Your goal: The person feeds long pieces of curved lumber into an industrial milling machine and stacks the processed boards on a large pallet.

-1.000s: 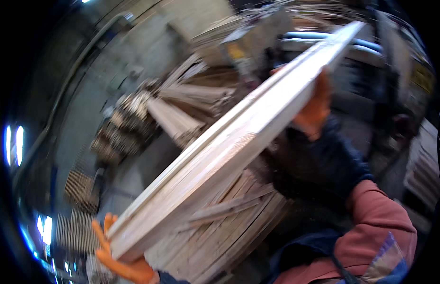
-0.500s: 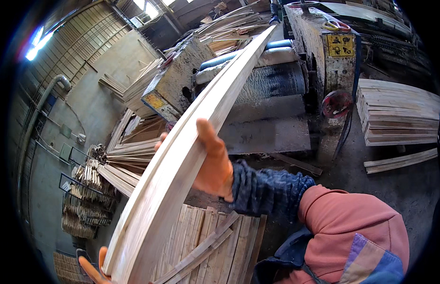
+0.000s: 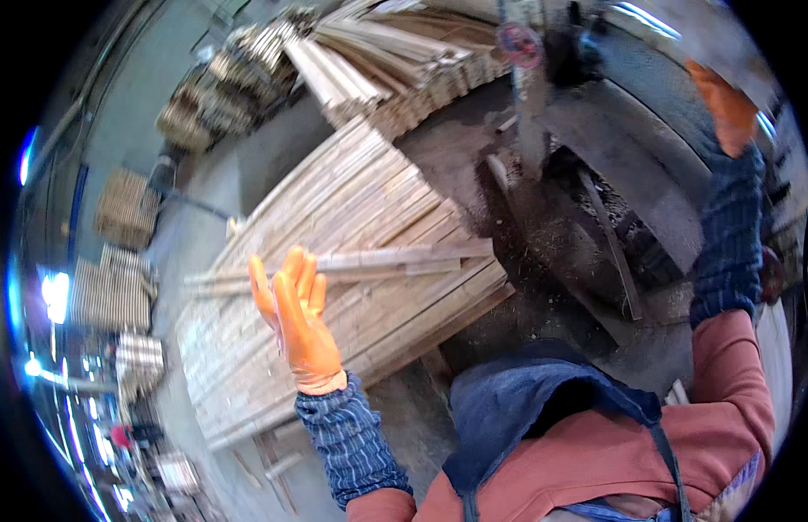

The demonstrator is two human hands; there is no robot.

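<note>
My left hand [image 3: 301,322], in an orange glove, is raised with its fingers stretched out and nothing in it. It is in front of a broad stack of pale wooden boards [image 3: 334,209]. A pair of narrow wood strips [image 3: 404,257] lies slantwise across the top of that stack, just beyond the hand. Far to the upper right, my right hand [image 3: 727,109], also gloved in orange, reaches toward a blurred greyish surface [image 3: 726,39]. Its fingers are smeared and partly hidden, so whether they grip anything cannot be made out.
More boards [image 3: 334,74] are piled at the far side. Beside them stand bundles of sticks [image 3: 221,91]. A machine post with a red round part [image 3: 520,45] rises at the upper middle. Wood debris and a loose strip [image 3: 608,239] lie on the dark floor; slatted stacks [image 3: 113,291] stand left.
The view has swung toward the board stack. The long pale planks that both hands supported are gone from my left hand. My right arm now extends to the far upper right.
</note>
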